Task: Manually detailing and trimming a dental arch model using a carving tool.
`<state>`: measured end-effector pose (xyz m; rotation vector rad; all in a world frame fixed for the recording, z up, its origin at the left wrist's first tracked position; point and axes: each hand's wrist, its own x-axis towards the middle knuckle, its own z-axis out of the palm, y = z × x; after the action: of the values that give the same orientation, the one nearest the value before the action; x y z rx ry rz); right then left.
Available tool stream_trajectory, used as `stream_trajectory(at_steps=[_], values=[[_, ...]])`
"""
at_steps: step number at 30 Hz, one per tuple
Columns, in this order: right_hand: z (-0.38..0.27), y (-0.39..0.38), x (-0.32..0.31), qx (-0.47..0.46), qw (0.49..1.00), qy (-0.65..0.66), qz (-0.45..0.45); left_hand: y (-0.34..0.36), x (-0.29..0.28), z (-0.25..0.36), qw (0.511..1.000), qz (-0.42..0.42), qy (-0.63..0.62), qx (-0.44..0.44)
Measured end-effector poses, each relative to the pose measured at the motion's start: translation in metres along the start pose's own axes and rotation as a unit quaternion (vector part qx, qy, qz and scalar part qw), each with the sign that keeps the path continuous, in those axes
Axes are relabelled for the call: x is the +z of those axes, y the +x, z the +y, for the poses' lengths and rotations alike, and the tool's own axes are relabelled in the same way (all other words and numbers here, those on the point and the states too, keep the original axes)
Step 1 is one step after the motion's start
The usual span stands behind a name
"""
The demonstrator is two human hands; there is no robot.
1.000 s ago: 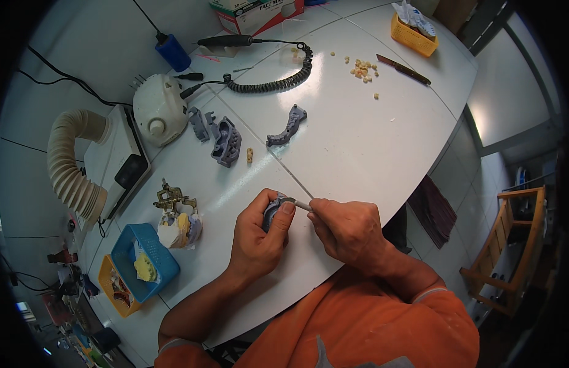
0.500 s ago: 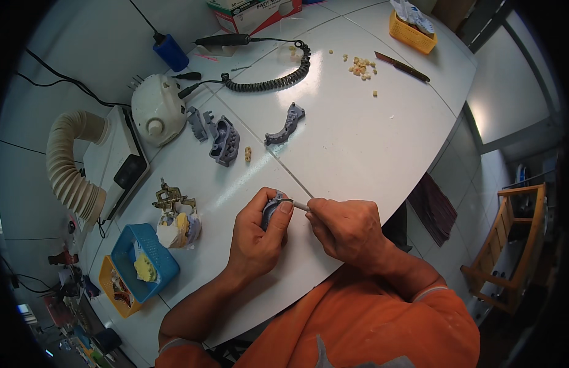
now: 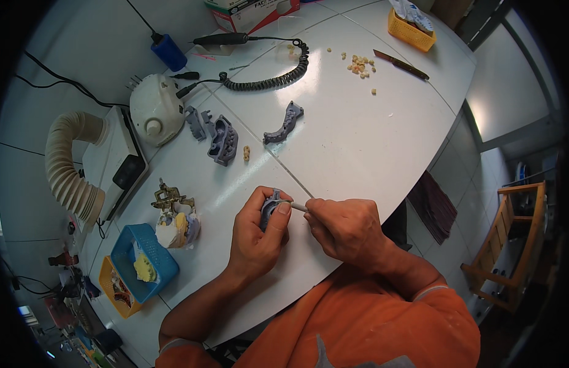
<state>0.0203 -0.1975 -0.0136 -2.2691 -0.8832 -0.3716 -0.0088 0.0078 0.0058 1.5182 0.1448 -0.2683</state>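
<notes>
My left hand [image 3: 258, 236] grips a small grey-blue moulded piece [image 3: 270, 208] with its thumb pressed along the side. In my right hand [image 3: 343, 230] is a slim tool [image 3: 297, 205] with a pale handle, its thin metal tip resting on the top of the piece. Just beyond my hands lie a curved grey dental piece [image 3: 283, 124], a hollow grey mould [image 3: 223, 141], a smaller grey piece [image 3: 197, 122] and a short strip of tan teeth [image 3: 247, 153].
A plaster cast on a brass articulator [image 3: 174, 224], blue basket [image 3: 143, 230] and yellow basket [image 3: 113, 294] sit left. A white control box [image 3: 156, 110], coiled cord [image 3: 264, 83] and suction hose [image 3: 70, 165] are behind. Several tooth pieces [image 3: 361, 66] and a knife [image 3: 401, 64] lie back right.
Both hands stay in nearly the same spot, with a very slight shift of the left fingers, the piece and the tool tip. The rest of the view has drifted marginally.
</notes>
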Motion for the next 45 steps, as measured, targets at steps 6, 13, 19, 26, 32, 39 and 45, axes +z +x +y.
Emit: stream_trajectory(at_steps=[6, 13, 19, 26, 32, 39, 45], values=[[-0.001, 0.0, 0.001, 0.002, 1.0, 0.004, 0.003, -0.002, 0.0, 0.003, 1.0, -0.013, -0.023, -0.002], [-0.001, 0.0, -0.002, 0.009, 1.0, 0.005, -0.008, 0.0, -0.001, 0.001, 1.0, -0.012, -0.017, 0.011], [-0.002, 0.001, -0.002, 0.009, 1.0, -0.001, -0.004, 0.001, -0.001, 0.001, 1.0, -0.004, 0.001, 0.013], [-0.003, 0.001, -0.004, 0.013, 1.0, 0.005, -0.015, 0.001, -0.001, 0.004, 1.0, 0.004, 0.019, 0.011], [-0.001, 0.0, -0.001, 0.009, 1.0, 0.0, 0.003, 0.0, -0.001, 0.004, 1.0, 0.004, 0.02, 0.005], [-0.002, 0.001, -0.001, 0.009, 1.0, -0.005, 0.0, -0.001, 0.0, 0.006, 1.0, 0.011, 0.015, -0.016], [-0.001, 0.001, -0.001, 0.012, 1.0, -0.005, -0.008, 0.0, 0.001, 0.008, 0.999, 0.017, 0.018, -0.021]])
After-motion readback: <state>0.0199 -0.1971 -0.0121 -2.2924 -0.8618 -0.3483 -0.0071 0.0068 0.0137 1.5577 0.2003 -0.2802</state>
